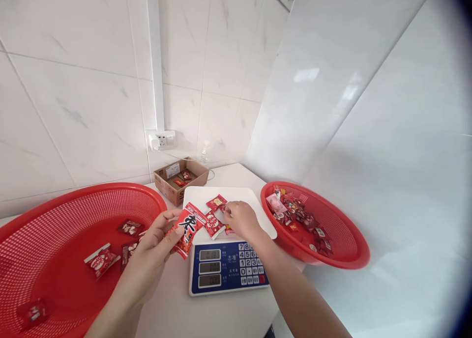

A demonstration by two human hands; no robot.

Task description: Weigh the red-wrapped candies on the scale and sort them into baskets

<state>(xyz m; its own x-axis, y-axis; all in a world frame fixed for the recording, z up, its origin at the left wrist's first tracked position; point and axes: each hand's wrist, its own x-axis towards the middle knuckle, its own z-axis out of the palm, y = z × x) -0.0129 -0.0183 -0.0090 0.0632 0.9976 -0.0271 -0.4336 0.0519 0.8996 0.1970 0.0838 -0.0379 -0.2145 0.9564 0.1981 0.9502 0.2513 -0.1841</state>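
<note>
My left hand pinches a red snack packet with a large black character on it, held just left of the scale. A white weighing scale with a blue keypad stands in the middle, and a few small red packets lie on its white pan. My right hand rests on the pan with fingers curled over the packets there. What the fingers grip is hidden.
A large red mesh basket at the left holds several packets. Another red basket at the right holds many packets. A small cardboard box stands behind the scale near a wall socket. White tiled walls close in behind and at the right.
</note>
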